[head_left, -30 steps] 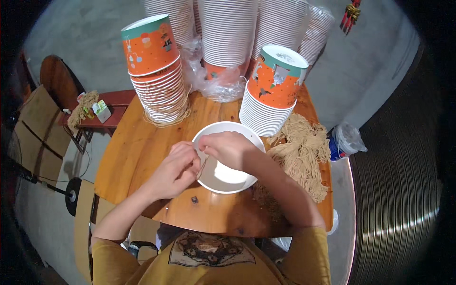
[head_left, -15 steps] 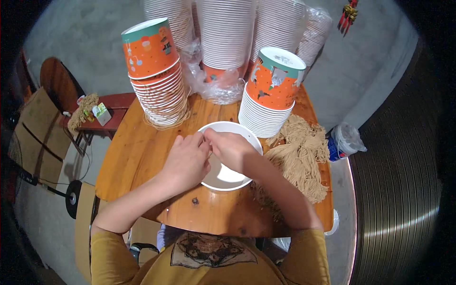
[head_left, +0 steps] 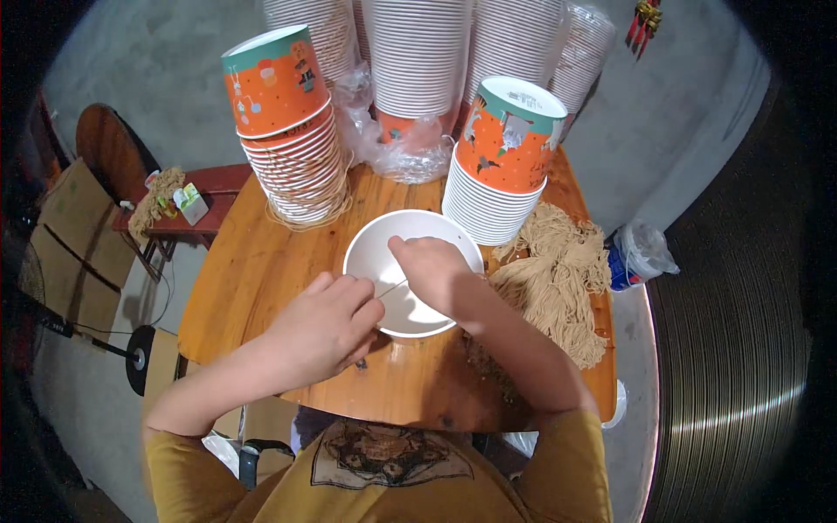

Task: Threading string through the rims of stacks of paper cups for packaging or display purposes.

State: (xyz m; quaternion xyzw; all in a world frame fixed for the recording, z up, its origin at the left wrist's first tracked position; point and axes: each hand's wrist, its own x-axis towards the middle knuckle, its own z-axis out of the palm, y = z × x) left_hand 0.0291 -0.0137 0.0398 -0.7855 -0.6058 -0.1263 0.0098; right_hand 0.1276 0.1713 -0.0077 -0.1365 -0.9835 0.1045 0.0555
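Observation:
A white paper bucket (head_left: 366, 240) stands on the wooden table in front of me, its mouth facing up. Pinched in my left hand (head_left: 327, 322), at the bucket's near left rim, is one end of a thin string (head_left: 394, 288). The string runs taut over the bucket's mouth to my right hand (head_left: 433, 275), whose fingers are closed on it above the opening. Part of the right fingertips is hidden behind the hand. Beside my right forearm lies a heap of tan string (head_left: 554, 279).
Upturned orange and green paper buckets form a string-wrapped stack (head_left: 283, 122) at left and another stack (head_left: 506, 157) at right. Tall white bucket stacks (head_left: 418, 61) in plastic rise behind. A red bench (head_left: 222, 196) stands left, a lidded pail (head_left: 636, 257) right of the table (head_left: 253, 288).
My hands have moved apart: the left went down and left, the right slightly right. The string now shows stretched between them. The bucket sits slightly higher and further left in view.

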